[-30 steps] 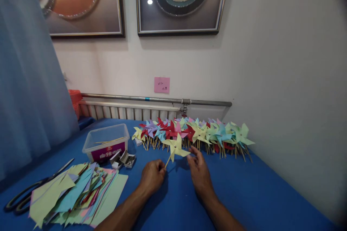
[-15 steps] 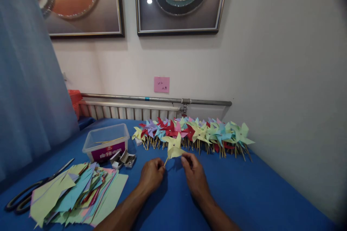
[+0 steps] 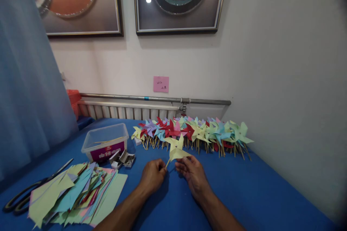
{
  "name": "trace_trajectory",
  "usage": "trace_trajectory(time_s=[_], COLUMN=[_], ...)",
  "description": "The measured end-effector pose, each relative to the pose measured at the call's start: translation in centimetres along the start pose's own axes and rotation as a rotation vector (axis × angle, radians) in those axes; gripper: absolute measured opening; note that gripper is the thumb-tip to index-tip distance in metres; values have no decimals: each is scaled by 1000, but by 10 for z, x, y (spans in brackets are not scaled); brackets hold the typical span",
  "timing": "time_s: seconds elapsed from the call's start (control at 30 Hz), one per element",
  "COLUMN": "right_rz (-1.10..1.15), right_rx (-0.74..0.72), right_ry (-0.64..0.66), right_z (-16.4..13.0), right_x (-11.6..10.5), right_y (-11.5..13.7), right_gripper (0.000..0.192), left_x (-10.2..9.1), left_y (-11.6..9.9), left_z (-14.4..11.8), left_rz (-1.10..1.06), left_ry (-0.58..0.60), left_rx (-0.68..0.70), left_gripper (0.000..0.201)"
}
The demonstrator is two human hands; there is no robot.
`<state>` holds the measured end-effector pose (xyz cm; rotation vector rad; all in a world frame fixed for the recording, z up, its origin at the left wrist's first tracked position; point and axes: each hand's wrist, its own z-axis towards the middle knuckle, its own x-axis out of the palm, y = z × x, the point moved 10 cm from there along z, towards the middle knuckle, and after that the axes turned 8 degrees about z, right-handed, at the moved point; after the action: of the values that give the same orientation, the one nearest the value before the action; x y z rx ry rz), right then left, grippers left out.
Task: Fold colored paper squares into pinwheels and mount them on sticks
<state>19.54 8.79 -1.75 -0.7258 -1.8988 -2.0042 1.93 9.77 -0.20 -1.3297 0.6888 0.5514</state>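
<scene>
Blue cloth covers the table (image 3: 244, 195) under two framed pictures. Left hand (image 3: 152, 177) is closed around the stick of one yellow pinwheel (image 3: 176, 148), held just above the cloth. Right hand (image 3: 193, 173), loosely curled, has drawn in from the wheel's right edge a second ago to beneath it, fingertips near the stick. Behind stands a row of finished pinwheels (image 3: 195, 133), too many to count. Leftward: one plastic tub (image 3: 105, 142), one pile of paper squares (image 3: 76, 195), one pair of scissors (image 3: 32, 191).
</scene>
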Motion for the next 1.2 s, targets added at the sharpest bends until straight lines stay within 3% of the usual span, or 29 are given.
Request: trace_trajectory(time_s=[0.23,0.4,0.53,0.63,0.73,0.83,1.2], right_rz=[-204,-317,-563,-789,-915,-966,-999], right_rx=[-154,-201,-498,-681,-700,-689,-720], right_ry=[-25,-41,-110,-37,21,30,-79], right_z=[9,10,-6,-20,-23,-23,-28], right_x=[-8,-8,-4,14,22,23,25], right_y=[6,10,52,68,64,58,65], right_gripper=[57,53,61,40,19,12,22], left_x=[7,16,19,20,18,16,18], left_y=[7,8,7,6,4,3,-4], left_z=[4,5,3,3,2,1,-2], left_rz=[-104,-227,-275,-292,-283,-263,-253], left_ry=[33,82,96,103,101,99,101], left_rx=[-18,-34,-23,-25,-24,-27,6], left_gripper=[10,8,9,9,6,6,8])
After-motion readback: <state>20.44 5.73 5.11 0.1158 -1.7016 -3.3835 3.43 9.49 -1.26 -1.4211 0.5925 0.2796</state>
